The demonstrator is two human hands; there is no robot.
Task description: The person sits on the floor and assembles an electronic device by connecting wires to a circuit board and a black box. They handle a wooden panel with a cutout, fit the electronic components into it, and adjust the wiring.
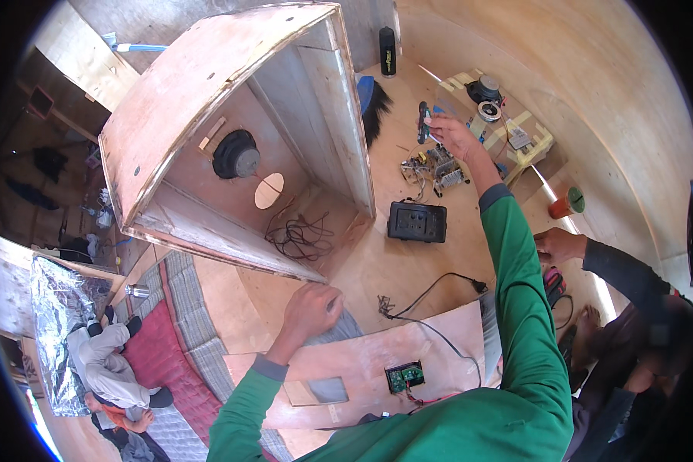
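Observation:
My right hand (456, 135) reaches far over the floor, its fingers closed round a short dark screwdriver-like tool (423, 123) with a green-tinged handle. Below it lie bare circuit boards (437, 168) with wires. My left hand (313, 310) is curled into a fist beside the near bottom corner of a large open wooden speaker box (231, 69); whatever it may hold is hidden. Inside the box are a black speaker driver (237, 154), a round hole and a loose cable (300, 236). A wooden panel (446, 339) in front of me carries a green circuit board (405, 377) in a cutout.
A black plastic housing (416, 222) and a power cord (439, 279) lie ahead. Beyond them are a taped cardboard box (535, 127) with speakers, an orange-red container (567, 203) and a black can (387, 52). One person (624, 339) sits at right; another (112, 362) lies at left.

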